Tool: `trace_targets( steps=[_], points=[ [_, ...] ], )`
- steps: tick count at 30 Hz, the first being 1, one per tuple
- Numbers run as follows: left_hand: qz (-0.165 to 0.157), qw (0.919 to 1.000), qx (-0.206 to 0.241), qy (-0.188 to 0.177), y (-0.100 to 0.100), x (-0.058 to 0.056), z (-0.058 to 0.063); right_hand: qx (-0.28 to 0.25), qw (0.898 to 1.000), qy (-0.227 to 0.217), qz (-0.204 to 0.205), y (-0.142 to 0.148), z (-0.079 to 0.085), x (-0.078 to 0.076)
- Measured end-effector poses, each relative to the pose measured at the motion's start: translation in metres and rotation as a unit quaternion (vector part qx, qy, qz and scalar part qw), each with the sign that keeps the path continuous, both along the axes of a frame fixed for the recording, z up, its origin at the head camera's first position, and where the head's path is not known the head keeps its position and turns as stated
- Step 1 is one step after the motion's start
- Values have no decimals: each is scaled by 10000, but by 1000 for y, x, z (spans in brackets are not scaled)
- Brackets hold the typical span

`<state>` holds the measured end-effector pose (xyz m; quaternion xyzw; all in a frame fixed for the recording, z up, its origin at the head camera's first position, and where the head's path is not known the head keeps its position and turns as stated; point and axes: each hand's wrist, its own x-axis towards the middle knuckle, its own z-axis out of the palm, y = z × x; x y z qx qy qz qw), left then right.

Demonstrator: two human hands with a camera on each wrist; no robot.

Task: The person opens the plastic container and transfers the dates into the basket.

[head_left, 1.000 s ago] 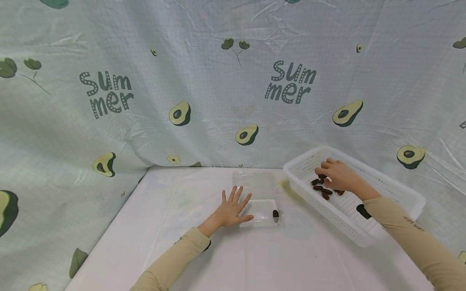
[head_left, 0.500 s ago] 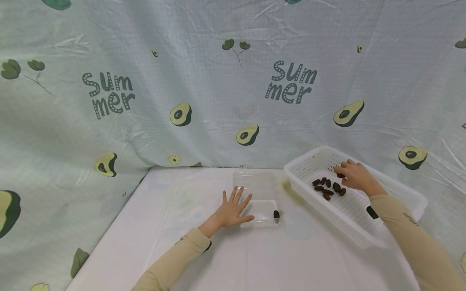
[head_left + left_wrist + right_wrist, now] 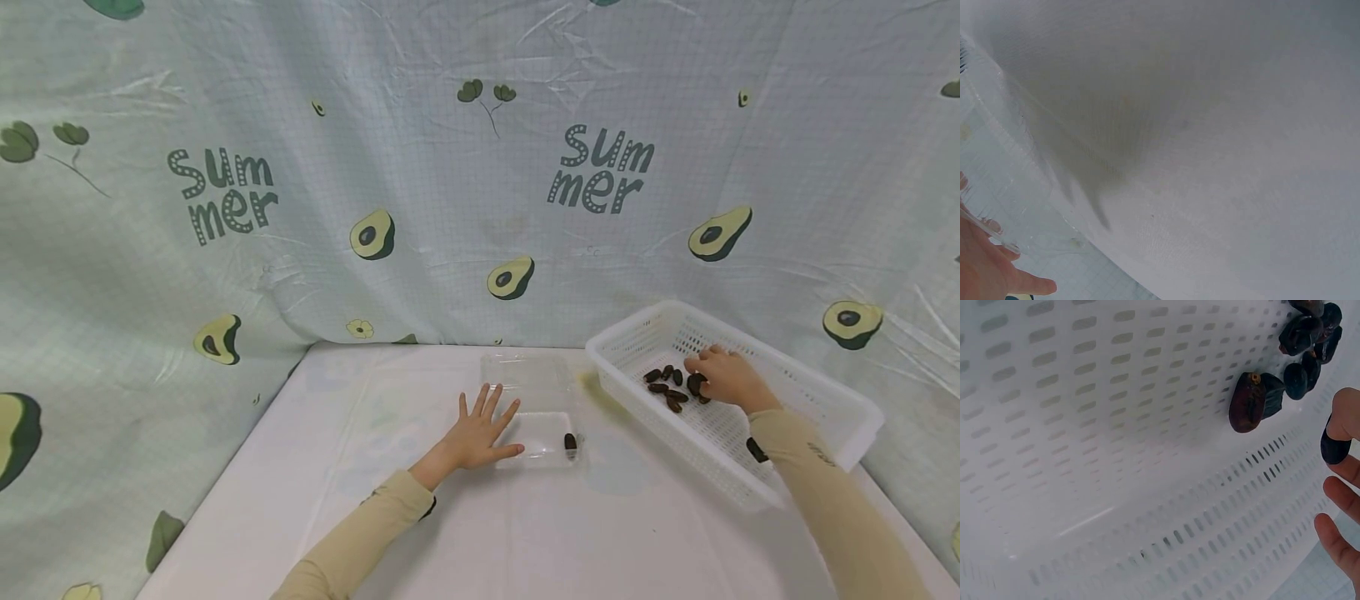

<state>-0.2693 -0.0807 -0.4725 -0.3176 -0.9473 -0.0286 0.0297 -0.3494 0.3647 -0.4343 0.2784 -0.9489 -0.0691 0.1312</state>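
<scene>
Dark brown dates lie in a loose group on the floor of a white perforated plastic basket. My right hand is inside the basket at the right of this group. In the right wrist view its thumb and finger pinch one date, while the other fingers stay spread; several dates lie nearby. My left hand is spread at the left side of a clear plastic box, its fingers straight. One date sits at the box's right end.
The box's clear lid lies folded back behind it. A white cloth covers the table. An avocado-print curtain hangs along the back and left. The basket stands slanted at the right, its side walls raised.
My right hand first moved right across the basket, exposing more dates, and is now slightly lower, close over the right side of the group. The left hand has stayed put.
</scene>
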Motion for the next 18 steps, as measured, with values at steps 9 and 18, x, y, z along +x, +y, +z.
trace_targets(
  steps=[9,18],
  points=[
    [3,10000,2,7,0,1,1,-144,9998,65,78,-4,-2,4],
    [-14,10000,-11,38,1,1,0,-108,9992,277,275,-5,8,7]
  ],
)
